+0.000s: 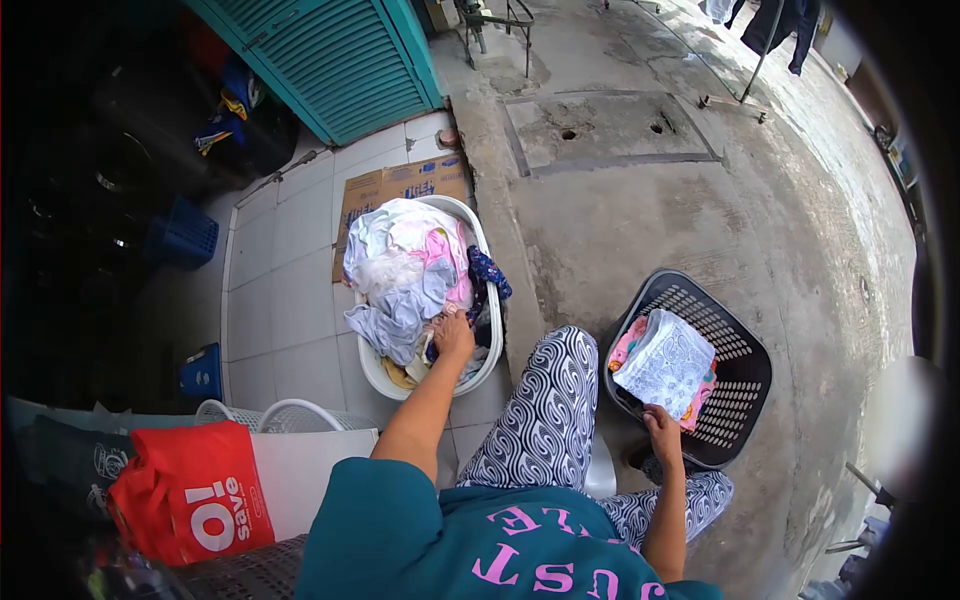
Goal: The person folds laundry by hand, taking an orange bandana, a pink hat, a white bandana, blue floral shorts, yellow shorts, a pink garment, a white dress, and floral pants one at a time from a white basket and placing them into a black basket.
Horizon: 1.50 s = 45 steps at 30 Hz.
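Note:
A white oval laundry tub stands in front of me, heaped with crumpled clothes in white, pale blue and pink. My left hand reaches into the near side of this heap, fingers closed on a piece of clothing and partly hidden by it. To my right, a black plastic laundry basket holds a folded white cloth with a blue-grey pattern, lying over pink printed fabric. My right hand is at the basket's near rim, fingers closed at the near edge of the folded cloth.
Flattened cardboard lies under the tub on white tiles. At left are a red bag, white baskets and a blue container. A teal louvred door stands ahead. Concrete ground and a clothes rack lie right.

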{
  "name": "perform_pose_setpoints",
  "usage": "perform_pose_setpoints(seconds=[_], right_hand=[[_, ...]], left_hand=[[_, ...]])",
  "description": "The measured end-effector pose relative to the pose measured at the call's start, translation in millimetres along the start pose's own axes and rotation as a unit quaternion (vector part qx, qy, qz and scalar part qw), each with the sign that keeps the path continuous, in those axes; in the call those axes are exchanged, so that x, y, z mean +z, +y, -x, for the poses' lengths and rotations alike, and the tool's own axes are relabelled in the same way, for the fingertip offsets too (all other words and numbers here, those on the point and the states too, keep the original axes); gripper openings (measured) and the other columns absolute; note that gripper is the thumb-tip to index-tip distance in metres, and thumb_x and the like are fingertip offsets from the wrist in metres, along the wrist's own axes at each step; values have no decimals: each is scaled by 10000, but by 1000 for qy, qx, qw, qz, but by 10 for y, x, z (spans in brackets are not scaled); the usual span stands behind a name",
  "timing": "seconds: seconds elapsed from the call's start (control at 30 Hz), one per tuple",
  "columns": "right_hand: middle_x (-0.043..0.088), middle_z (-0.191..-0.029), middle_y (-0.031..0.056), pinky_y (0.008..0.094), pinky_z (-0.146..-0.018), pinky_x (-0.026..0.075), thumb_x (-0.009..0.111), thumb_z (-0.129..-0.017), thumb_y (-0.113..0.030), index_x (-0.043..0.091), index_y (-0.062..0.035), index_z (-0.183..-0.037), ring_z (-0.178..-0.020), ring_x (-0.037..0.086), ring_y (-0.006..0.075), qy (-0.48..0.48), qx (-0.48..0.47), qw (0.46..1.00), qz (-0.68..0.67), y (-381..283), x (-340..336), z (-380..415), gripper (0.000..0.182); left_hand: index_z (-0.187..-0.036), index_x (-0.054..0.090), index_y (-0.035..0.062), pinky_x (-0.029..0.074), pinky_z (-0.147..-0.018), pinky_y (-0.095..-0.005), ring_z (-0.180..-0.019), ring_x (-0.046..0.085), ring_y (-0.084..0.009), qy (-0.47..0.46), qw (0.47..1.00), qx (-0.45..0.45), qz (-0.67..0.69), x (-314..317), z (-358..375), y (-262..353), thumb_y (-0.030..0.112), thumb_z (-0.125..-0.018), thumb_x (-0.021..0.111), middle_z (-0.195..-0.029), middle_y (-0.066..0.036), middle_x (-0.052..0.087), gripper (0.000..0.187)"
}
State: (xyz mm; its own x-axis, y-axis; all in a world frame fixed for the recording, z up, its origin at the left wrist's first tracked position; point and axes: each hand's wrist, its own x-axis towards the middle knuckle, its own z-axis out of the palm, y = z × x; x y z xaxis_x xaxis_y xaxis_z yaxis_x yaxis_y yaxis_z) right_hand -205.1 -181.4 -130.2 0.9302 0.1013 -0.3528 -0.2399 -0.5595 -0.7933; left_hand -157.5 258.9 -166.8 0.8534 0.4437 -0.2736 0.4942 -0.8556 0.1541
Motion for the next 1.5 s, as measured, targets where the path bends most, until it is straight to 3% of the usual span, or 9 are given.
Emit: perform_pose_setpoints(seconds=[0.27, 0.4, 0.6, 0.73, 0.87, 1.0, 1.2, 1.33, 1.5], right_hand=[[626, -919, 65, 234, -732, 422, 509, -857, -102, 557, -8, -1061, -845, 562, 123, -12, -41, 997, -62, -489, -232, -79, 230], [629, -928, 79, 262, -774, 443, 525, -845, -73, 569, 1, -1044, -857, 585, 155, -5, -122, 987, -109, -1322, -247, -180, 217], [431, -1264, 111, 317, -861, 408, 686, -724, -161, 343, -68, -1293, -1109, 455, 199, -95, -236, 958, -129, -2252, 141, -79, 671], [407, -1245, 194, 374, -926, 361, 708, -676, -222, 342, -28, -1273, -1133, 418, 345, 36, -408, 906, -108, -2488, 504, -131, 727], [492, -1166, 194, 369, -886, 380, 672, -713, -212, 406, -21, -1207, -1070, 472, 341, -19, -315, 945, -87, -2641, 550, -13, 594], [605, -982, 173, 336, -793, 434, 617, -793, -279, 472, 8, -1139, -872, 586, 285, -68, -270, 945, -173, -2702, 25, 227, 472], [643, -890, 72, 313, -691, 507, 541, -847, -307, 583, -59, -976, -738, 627, 191, -221, -51, 665, -712, -2580, -894, 276, 283], [637, -903, 115, 364, -739, 512, 482, -867, -379, 573, -37, -1001, -775, 626, 241, -169, -101, 603, -773, -2451, -1016, 78, 378], [618, -952, 119, 406, -786, 484, 433, -883, -369, 554, -53, -1013, -853, 606, 268, -90, -78, 601, -790, -2120, -986, -227, 362]], left_hand=[[-987, 547, -22, 421, -811, -362, -918, 518, -280, 180, 892, 313, 272, -990, 40, 1, 127, -777, 550, -922, -138, 530, 258], [-980, 549, -16, 440, -761, -251, -848, 517, -127, -32, 774, 228, 590, -2103, 333, 428, 72, -800, 438, -988, -66, 533, 229], [-1036, 529, 19, 471, -753, -254, -936, 543, -128, -23, 764, 431, 480, -3106, 1062, 1307, 102, -837, 385, -1029, -88, 558, 259], [-1024, 519, -44, 508, -761, -281, -980, 552, -185, -100, 602, 528, 591, -3413, 1602, 1768, 158, -858, 440, -1037, -136, 527, 273], [-1045, 489, -96, 553, -701, -272, -1046, 535, -266, -51, 465, 594, 655, -3756, 1903, 2125, 277, -849, 514, -1106, -211, 482, 422], [-1154, 439, -71, 508, -808, -283, -1103, 492, -216, 21, 446, 506, 738, -3990, 1419, 2357, 277, -887, 482, -1195, -169, 473, 441], [-1294, 327, -59, 165, -1045, -311, -1312, 190, -230, -120, 824, 379, 403, -3048, 841, 2255, 508, -869, 425, -1433, -131, 163, 715], [-1358, 252, 74, 355, -948, -374, -1282, 258, -244, -401, 692, 416, 433, -2599, 1131, 2329, 524, -868, 402, -1415, -113, 209, 682], [-1391, 71, 62, 255, -1026, -423, -1318, 162, -303, -334, 644, 517, 455, -2338, 1440, 2455, 476, -719, 652, -1437, -155, 96, 980]])
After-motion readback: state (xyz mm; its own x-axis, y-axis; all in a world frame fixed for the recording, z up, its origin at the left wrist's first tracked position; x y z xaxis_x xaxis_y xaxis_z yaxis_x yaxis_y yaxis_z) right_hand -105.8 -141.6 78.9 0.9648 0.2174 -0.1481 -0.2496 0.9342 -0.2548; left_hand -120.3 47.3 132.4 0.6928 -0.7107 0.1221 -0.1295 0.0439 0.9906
